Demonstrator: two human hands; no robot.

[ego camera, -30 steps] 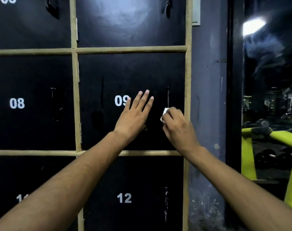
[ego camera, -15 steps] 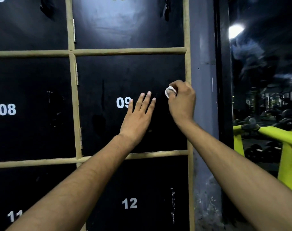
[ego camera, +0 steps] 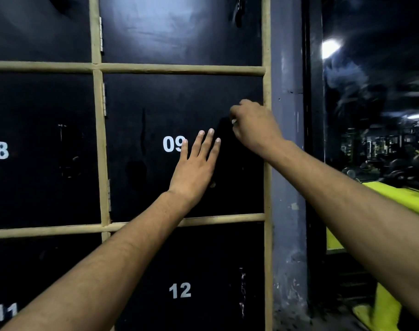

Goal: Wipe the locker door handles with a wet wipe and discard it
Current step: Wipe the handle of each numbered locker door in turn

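Black locker door 09 [ego camera: 155, 111] fills the middle of the view. My left hand [ego camera: 196, 163] lies flat against it with straight fingers, just right of the number. My right hand [ego camera: 253, 126] is curled at the door's right edge, where the handle is hidden behind it. Only a small white corner of the wet wipe [ego camera: 234, 121] shows between its fingers. Door 12 [ego camera: 179, 290] below has a scuffed vertical handle [ego camera: 242, 292]. Door 08 [ego camera: 36, 151] at the left carries a dark handle [ego camera: 61, 137].
Tan wooden frame bars [ego camera: 179, 69] separate the lockers. A grey pillar [ego camera: 287, 163] stands right of the lockers. Beyond it is a dark gym room with yellow equipment [ego camera: 399, 199] and a bright lamp [ego camera: 330, 47].
My right hand with the wipe went up from low on door 09's handle to its upper part and stays there. Less of the wipe shows now. My left hand stays flat on the door.
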